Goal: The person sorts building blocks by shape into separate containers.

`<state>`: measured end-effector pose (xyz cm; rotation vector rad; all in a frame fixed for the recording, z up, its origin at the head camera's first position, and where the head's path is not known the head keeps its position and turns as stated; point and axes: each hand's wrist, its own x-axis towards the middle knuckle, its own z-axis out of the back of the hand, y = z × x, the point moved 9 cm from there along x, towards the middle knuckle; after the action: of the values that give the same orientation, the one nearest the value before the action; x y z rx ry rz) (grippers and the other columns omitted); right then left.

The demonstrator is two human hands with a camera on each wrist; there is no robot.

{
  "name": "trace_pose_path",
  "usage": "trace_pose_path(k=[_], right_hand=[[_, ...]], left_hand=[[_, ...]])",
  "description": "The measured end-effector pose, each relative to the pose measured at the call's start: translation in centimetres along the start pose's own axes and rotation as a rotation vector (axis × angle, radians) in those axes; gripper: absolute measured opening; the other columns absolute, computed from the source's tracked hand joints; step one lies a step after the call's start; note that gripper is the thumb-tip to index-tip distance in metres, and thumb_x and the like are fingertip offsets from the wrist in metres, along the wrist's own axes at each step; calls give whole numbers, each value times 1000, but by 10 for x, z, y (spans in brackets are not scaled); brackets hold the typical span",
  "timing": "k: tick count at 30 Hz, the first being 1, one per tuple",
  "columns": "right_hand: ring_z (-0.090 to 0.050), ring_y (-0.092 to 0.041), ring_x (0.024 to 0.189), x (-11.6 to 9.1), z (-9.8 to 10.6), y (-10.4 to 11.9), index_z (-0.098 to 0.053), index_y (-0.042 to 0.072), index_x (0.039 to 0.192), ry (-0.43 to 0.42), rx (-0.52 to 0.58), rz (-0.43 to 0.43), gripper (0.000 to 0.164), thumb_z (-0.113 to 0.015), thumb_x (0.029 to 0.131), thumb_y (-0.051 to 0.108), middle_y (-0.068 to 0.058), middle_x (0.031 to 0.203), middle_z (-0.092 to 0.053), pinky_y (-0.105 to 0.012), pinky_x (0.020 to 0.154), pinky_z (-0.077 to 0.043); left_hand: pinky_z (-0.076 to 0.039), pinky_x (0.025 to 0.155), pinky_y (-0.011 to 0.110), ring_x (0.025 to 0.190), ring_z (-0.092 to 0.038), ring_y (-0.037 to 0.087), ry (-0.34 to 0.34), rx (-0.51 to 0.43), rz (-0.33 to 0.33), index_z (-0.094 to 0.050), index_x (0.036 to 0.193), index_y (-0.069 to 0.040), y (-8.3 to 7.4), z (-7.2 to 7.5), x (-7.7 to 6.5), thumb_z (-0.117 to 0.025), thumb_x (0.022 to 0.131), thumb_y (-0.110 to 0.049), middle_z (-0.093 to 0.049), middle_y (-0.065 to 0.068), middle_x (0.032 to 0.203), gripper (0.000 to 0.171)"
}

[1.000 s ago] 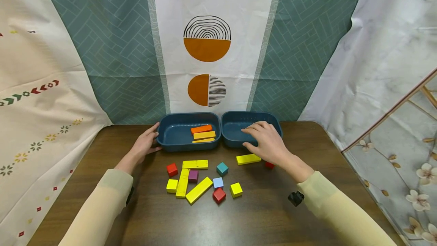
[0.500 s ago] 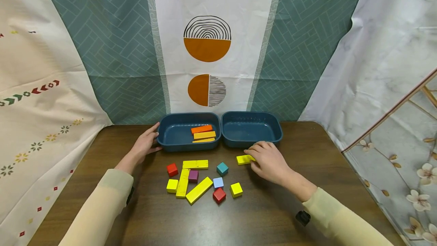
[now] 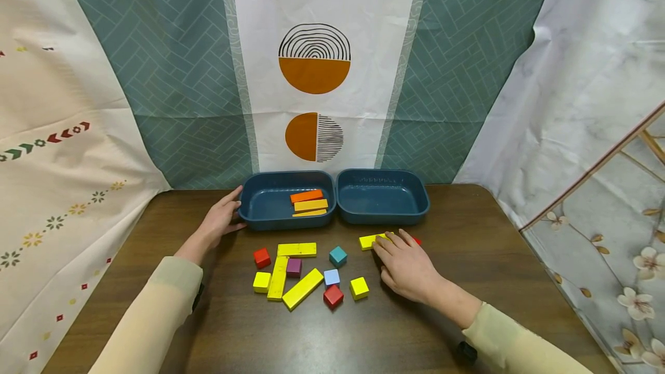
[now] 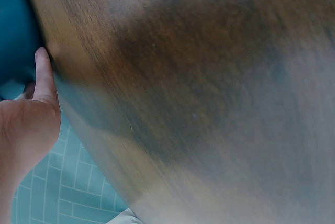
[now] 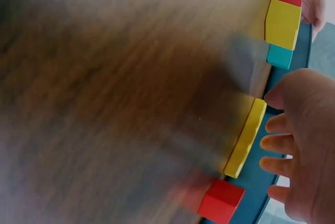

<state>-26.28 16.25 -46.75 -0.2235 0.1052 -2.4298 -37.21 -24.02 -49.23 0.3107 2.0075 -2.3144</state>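
My left hand (image 3: 217,223) touches the left end of the left dark blue bin (image 3: 287,224), its fingers along the outer wall. In the left wrist view, the thumb (image 4: 46,80) lies against the bin. My right hand (image 3: 410,267) is over a yellow wooden plank (image 3: 366,242) in front of the right blue bin (image 3: 381,219), fingers loosely bent. The right wrist view shows this plank (image 5: 245,139) beside the fingertips, with nothing pinched. A red cube (image 3: 417,241), partly hidden by my right hand in the head view, lies just right of the plank.
Orange and light-orange planks (image 3: 310,205) lie in the left bin. Yellow planks (image 3: 303,289), red cubes (image 3: 333,296), yellow cubes (image 3: 359,288), a purple cube (image 3: 294,268), a teal cube (image 3: 338,256) and a light blue cube (image 3: 331,277) are spread on the brown table (image 3: 358,342).
My right hand has come down from above the right bin to the yellow plank in front of it, then drawn back slightly towards me. The left hand stays at the left bin.
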Motion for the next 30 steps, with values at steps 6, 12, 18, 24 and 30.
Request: trace_pose_path(k=[6, 12, 18, 24, 30], right_hand=[[-46, -34, 139, -2, -6, 1, -57, 6, 146, 50, -26, -31, 55, -58, 97, 31, -13, 150, -53, -58, 120, -23], [-48, -33, 138, -2, -14, 1, -55, 4, 147, 73, -28, -50, 56, -55, 97, 31, -13, 151, -52, -56, 121, -22], [-48, -31, 138, -1, -15, 4, -55, 5, 148, 100, -9, -61, 56, -55, 98, 31, -11, 152, -51, -54, 122, -21], [-49, -30, 138, -1, -12, 14, -56, 5, 147, 107, 6, -41, 55, -58, 98, 29, -11, 151, -52, -53, 122, -21], [-49, -30, 136, -1, -11, 24, -57, 4, 145, 108, 13, -30, 54, -61, 97, 27, -12, 149, -54, -50, 121, -25]], left_hand=[[-43, 107, 57, 144, -37, 43, -1, -8, 2, -14, 165, -30, -1, -1, -1, -30, 111, -23, -8, 13, 170, 57], [-45, 105, 54, 143, -38, 43, -6, 7, 3, -14, 166, -30, -1, 0, 0, -30, 111, -23, -9, 14, 170, 57], [-45, 105, 53, 143, -38, 43, -14, 19, 12, -14, 166, -29, 1, 1, 0, -29, 111, -23, -8, 14, 170, 57], [-44, 106, 54, 144, -36, 44, -9, 20, 8, -13, 166, -29, 0, 0, -1, -29, 112, -23, -7, 13, 170, 56], [-43, 106, 56, 144, -36, 44, -7, 10, 9, -13, 165, -31, 2, 1, 1, -29, 111, -24, -7, 13, 170, 56]])
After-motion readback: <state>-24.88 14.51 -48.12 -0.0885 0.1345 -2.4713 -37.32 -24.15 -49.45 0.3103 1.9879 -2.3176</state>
